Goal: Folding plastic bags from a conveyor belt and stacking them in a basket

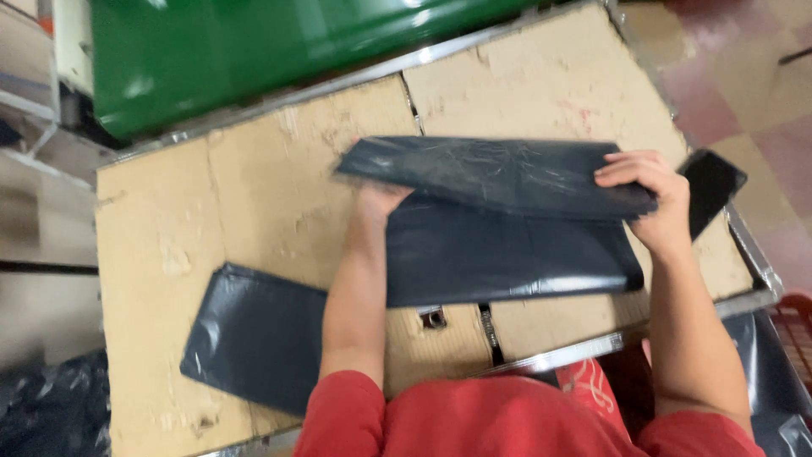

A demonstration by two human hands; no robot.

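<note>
1. A person in a red shirt stands at a cardboard-covered worktable [254, 195], seen from above.
2. The dark plastic bag [499, 216] lies near the middle of the worktable, its upper flap lifted and doubled over.
3. The right hand [655, 199] pinches the flap's right edge, fingers curled on top.
4. The left hand [376, 207] is at the flap's left end, fingers hidden beneath it; its grip cannot be told.
5. This looks like a fold midway; pressing it flat would call for even edges.
6. Another dark bag [254, 338] lies flat at the worktable's near-left part.
</note>
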